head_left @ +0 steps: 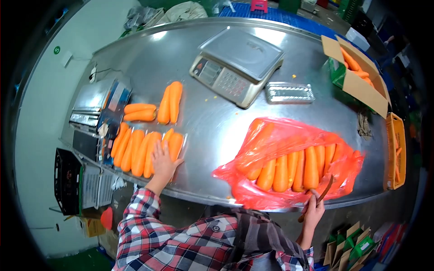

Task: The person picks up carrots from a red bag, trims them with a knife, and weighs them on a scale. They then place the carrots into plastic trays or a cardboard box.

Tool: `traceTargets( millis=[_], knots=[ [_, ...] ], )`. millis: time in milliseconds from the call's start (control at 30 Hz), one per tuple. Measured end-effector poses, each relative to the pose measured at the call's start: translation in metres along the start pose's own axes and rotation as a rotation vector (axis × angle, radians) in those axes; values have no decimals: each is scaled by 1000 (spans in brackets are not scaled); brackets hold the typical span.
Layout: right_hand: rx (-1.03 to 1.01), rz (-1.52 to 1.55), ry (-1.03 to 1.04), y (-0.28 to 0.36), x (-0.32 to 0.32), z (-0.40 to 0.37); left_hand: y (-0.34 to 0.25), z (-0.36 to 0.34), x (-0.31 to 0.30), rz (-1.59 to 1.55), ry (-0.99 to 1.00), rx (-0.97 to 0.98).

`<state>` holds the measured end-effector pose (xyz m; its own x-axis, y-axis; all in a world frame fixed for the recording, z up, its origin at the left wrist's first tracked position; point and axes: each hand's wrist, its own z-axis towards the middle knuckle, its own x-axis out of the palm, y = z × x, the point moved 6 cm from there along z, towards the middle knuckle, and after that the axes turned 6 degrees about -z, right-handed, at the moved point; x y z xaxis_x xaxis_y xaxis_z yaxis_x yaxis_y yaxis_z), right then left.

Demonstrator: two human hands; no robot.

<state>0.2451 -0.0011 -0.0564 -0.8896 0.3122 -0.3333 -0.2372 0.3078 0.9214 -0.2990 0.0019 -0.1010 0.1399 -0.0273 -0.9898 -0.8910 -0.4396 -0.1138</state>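
Observation:
My left hand (163,160) lies with its fingers spread on a row of packed carrots (139,151) at the left of the metal table. Clear tray edges show around the carrots. Above that row are a pair of carrots (140,112) and another small group of carrots (170,103). My right hand (313,211) is closed around a thin, brown, slightly curved knife-like tool (326,188), at the table's front edge. Its tip overlaps the red plastic bag (253,151), which lies open around several large carrots (281,174).
A digital scale (230,74) stands mid-table, with a clear plastic tray (290,93) beside it. At the right are a carton of carrots (367,88) and an orange crate (396,151). A wrapping machine (101,108) occupies the left end. Folded cartons (350,246) stand below right.

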Motion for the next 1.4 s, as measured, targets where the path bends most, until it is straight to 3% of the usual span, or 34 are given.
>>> traceTargets(
  millis=[67,100,200,300,400,433,533,633,733,767,867,1167,1267,1333,1367,1400],
  knots=[
    [18,-24,-30,5,-7,2,-14,11,-9,12,-42,72],
    [33,-29,-43,6,-11,3,-40,17,-31,-121,-197,171],
    [72,-22,-79,0,-23,8,-28,76,-38,-456,-303,70],
    [72,5,-113,-5,-32,17,40,131,-26,-255,-453,-179],
    [59,-44,-111,-4,-28,23,80,161,4,-265,-44,-369],
    [68,-45,-106,-3,-23,25,85,164,5,-266,-88,-287],
    [72,-72,-78,4,-7,31,74,169,16,107,42,-45],
    [39,-139,-22,13,6,35,62,162,9,-168,-135,-221],
    [-2,-172,4,17,8,38,62,162,12,-371,-208,-135],
    [-32,-187,12,23,10,38,66,165,15,-409,-151,-149],
    [31,-171,4,15,8,42,49,155,-3,-466,-209,-118],
    [25,-134,33,16,15,44,18,150,-8,-58,-393,-46],
    [43,-130,-7,24,9,43,4,157,-25,118,-196,-78],
    [-86,-118,-4,14,3,49,-41,158,-57,-32,-433,219],
    [-1,-91,-25,7,-1,48,-74,156,-69,-134,-540,383],
    [59,-51,-14,13,2,46,-114,152,-78,-269,-493,522]
  ],
)
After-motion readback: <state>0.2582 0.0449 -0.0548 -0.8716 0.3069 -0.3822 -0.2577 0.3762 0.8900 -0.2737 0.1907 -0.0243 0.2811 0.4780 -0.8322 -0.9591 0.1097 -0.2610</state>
